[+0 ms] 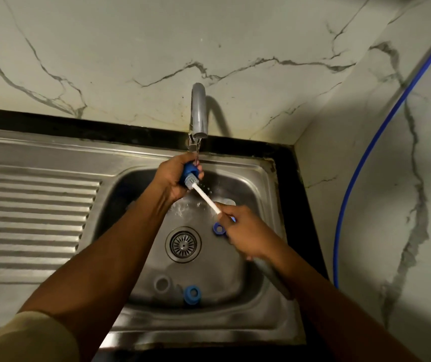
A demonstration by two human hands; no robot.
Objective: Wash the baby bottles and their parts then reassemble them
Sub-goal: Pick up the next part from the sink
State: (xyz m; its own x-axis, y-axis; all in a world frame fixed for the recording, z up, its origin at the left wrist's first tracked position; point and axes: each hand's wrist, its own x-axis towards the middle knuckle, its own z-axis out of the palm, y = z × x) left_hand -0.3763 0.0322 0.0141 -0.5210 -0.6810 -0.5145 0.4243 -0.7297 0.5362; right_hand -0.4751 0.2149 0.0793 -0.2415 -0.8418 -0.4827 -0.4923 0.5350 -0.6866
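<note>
A pale sleeve (26,335) fills the near left corner as a person leans over a stainless steel sink (266,173) to wash baby-bottle parts. The ribbed drainboard (31,205) runs off to the left.

Over the basin, the left hand (172,178) curls its fingers round a blue screw ring (190,169) and holds it under a thin stream from the tap (199,113). The grey head of a bottle brush (190,180) sits at the ring's opening. Its white handle slants down and to the right into the right hand (243,231), whose fingers are closed round the far end.

The brush's long axis runs on that diagonal, from the right hand up and left to the ring. The next scrubbing stroke probably calls for a push or twist along it, with the left hand, nearer the tap, keeping the ring's mouth turned toward the bristles.

On the basin floor lie a greyish round part (162,283), possibly a teat or cap in the dim light, the drain strainer (183,244) and a second blue ring (192,293). A third blue ring (218,228) rests just beside the right hand. At far right a blue hose (360,163) runs down the marble wall.

No brand, label or writing is legible.
</note>
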